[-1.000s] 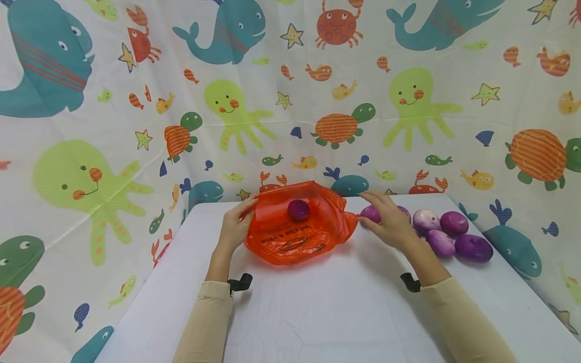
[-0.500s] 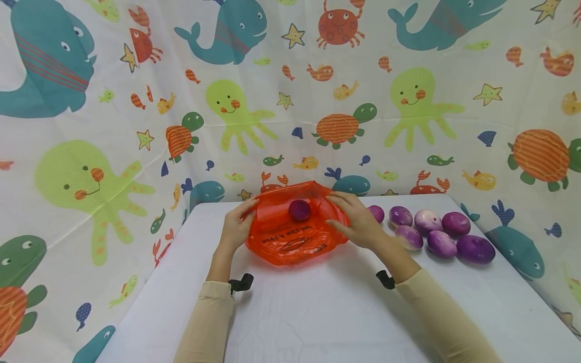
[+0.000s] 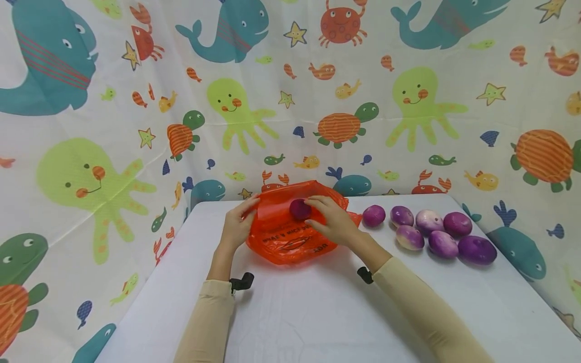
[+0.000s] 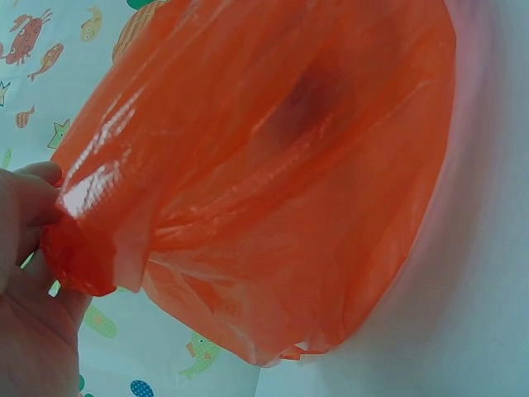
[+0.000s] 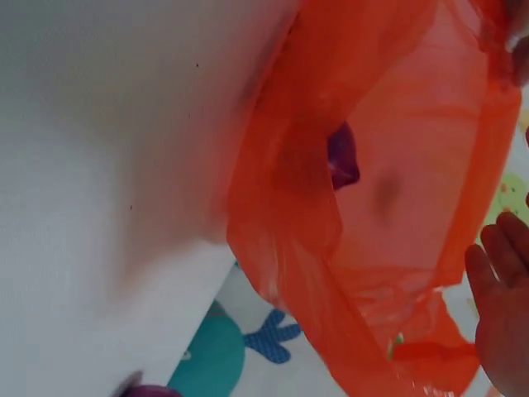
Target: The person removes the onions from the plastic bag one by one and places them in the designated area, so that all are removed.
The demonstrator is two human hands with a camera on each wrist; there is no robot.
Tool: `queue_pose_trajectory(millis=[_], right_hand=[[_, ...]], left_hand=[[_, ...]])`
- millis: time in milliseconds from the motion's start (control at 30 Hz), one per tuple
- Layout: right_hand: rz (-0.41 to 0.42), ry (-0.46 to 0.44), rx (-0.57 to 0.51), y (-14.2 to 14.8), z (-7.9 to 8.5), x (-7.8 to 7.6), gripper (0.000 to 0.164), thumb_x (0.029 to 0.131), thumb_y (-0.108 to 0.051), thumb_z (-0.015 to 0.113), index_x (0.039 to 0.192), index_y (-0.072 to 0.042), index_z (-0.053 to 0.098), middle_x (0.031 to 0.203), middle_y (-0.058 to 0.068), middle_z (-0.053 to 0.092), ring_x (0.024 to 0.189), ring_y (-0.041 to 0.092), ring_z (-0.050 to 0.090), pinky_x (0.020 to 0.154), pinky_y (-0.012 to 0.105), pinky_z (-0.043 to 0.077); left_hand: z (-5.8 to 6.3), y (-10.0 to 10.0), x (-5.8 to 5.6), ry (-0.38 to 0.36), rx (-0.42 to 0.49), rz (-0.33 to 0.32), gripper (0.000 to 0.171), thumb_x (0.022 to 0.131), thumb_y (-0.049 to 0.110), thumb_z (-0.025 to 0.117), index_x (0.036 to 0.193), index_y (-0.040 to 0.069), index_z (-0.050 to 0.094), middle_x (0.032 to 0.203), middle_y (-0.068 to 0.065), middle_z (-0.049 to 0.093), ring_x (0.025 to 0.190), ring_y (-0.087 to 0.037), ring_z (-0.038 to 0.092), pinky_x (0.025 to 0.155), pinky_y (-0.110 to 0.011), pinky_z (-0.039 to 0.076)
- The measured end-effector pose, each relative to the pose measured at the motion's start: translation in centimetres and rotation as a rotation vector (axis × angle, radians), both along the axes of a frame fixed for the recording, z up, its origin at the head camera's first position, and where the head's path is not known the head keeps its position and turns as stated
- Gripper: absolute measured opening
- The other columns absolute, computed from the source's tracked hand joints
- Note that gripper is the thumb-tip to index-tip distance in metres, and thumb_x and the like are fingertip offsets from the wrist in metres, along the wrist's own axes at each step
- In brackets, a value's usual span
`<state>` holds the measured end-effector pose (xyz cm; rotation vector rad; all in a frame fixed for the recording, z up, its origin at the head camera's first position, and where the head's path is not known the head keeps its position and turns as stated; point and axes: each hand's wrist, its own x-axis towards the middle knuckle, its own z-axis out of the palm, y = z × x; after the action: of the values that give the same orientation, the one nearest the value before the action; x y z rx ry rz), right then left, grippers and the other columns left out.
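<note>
A thin red plastic bag (image 3: pixel 277 249) with dark printing lies at the back middle of the table, its mouth spread open. Inside it rests a purple onion (image 3: pixel 297 209), also visible through the mouth in the right wrist view (image 5: pixel 342 157). My left hand (image 3: pixel 238 224) pinches the bag's left rim; in the left wrist view the bunched film sits between thumb and fingers. My right hand (image 3: pixel 335 222) is over the bag, fingertips overlapping the onion in the head view. In the right wrist view that hand (image 5: pixel 504 306) has extended fingers and grips nothing.
Several purple and whitish onions (image 3: pixel 442 244) stand in a cluster at the back right of the white table (image 3: pixel 290 312). One onion (image 3: pixel 373 216) sits apart, close to the bag's right side. A curtain (image 3: pixel 290 151) with sea-animal prints hangs behind the table.
My right hand has left the bag's right edge and moved left over the bag toward the onion inside. My left hand has stayed at the left rim.
</note>
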<state>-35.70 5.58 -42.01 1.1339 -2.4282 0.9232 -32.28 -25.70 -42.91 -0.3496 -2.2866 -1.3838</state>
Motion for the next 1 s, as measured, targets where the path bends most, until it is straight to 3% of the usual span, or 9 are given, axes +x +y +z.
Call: queue_pose_trajectory(millis=[533, 633, 1000], right_hand=[[-0.092, -0.104, 0.032, -3.0, -1.5, -2.3, 0.055, 0.097, -0.028, 0.074, 0.147, -0.015, 0.056, 0.148, 0.007, 0.056, 0.139, 0.028, 0.050, 0.113, 0.047, 0.052], [-0.102, -0.120, 0.033, -3.3, -1.7, -2.6, 0.056, 0.097, -0.027, 0.074, 0.149, -0.015, 0.055, 0.148, 0.008, 0.055, 0.139, 0.029, 0.050, 0.112, 0.048, 0.052], [-0.140, -0.135, 0.032, -4.0, -2.6, -3.7, 0.054, 0.098, -0.022, 0.073, 0.146, -0.005, 0.057, 0.145, 0.014, 0.058, 0.135, 0.033, 0.053, 0.116, 0.050, 0.049]], left_hand=[[0.3, 0.0, 0.2, 0.008, 0.003, -0.011, 0.041, 0.104, -0.002, 0.054, 0.142, 0.009, 0.064, 0.154, -0.005, 0.057, 0.146, -0.030, 0.051, 0.110, -0.048, 0.050], [-0.1, -0.2, -0.1, 0.021, -0.001, -0.007, 0.041, 0.104, -0.001, 0.055, 0.142, 0.010, 0.065, 0.154, -0.002, 0.058, 0.146, -0.029, 0.051, 0.109, -0.047, 0.051], [-0.1, -0.3, -0.1, 0.023, 0.010, -0.006, 0.041, 0.105, 0.001, 0.056, 0.143, 0.012, 0.064, 0.154, -0.002, 0.058, 0.145, -0.029, 0.053, 0.107, -0.045, 0.052]])
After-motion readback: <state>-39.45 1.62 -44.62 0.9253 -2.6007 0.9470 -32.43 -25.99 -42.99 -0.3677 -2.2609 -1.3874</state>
